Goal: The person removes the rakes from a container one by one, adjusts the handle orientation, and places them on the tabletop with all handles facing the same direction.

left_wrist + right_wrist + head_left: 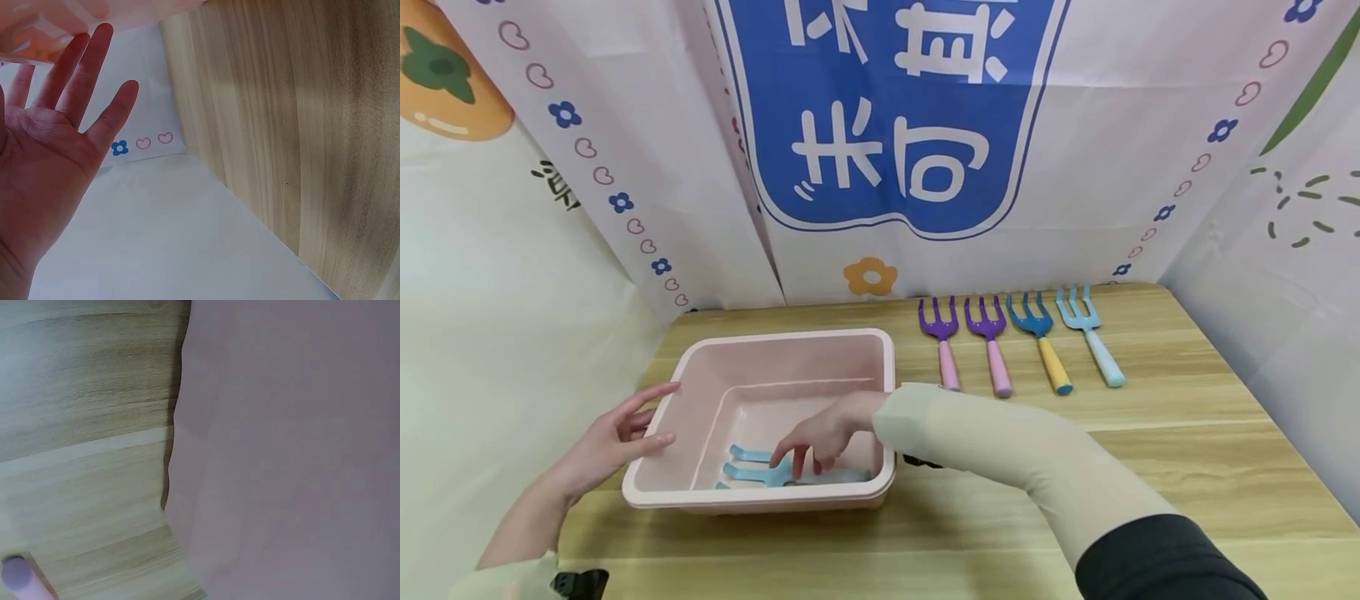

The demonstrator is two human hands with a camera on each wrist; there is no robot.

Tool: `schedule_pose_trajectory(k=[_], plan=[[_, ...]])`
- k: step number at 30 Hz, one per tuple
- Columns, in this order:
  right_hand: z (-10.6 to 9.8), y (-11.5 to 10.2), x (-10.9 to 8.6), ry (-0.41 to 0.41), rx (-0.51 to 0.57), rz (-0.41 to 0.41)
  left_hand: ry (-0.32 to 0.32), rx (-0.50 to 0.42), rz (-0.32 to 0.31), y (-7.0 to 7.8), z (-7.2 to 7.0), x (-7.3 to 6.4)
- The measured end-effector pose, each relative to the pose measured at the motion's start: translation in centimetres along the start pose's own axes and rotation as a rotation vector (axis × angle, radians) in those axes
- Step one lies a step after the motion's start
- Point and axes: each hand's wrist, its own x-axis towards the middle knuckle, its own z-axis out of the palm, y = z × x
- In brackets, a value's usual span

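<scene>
A pale pink plastic basin (700, 367) stands on the table. Inside it, by the near wall, lies a light blue hand fork (758, 475), its tines pointing left and its paler handle to the right. My right hand (823, 435) reaches down into the basin over this fork, relaxed fingers pointing down with the fingertips right at its head and neck. The right wrist view shows only the basin's outer wall (294, 450), with the hand hidden. My left hand (606, 446) is spread at the basin's left rim, its fingertips against the rim and outer side.
Right of the basin lie a purple fork with pink handle (948, 363), a second purple fork (996, 367), a blue fork with yellow handle (1052, 362) and a light blue fork (1103, 354). They rest on a wooden table (1150, 467). A printed cloth (1037, 200) hangs behind.
</scene>
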Motion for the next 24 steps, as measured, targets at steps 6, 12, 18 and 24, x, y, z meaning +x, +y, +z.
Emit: schedule_pose_trajectory(k=[6,12,18,24], plan=[[0.3,0.0,0.2,-0.066,-0.004,0.03,0.004,0.003,0.001,-0.1,0.1,0.1],[-0.2,0.1,0.0,0.007,-0.083,0.039,0.003,-0.01,-0.005,0.0,0.1,0.0],[-0.5,0.1,-0.5,0.101,-0.171,0.101,0.003,-0.023,0.002,-0.1,0.1,0.0],[-1.2,0.7,-0.6,0.222,-0.235,0.085,0.007,-0.004,-0.019,-0.1,0.1,0.0]])
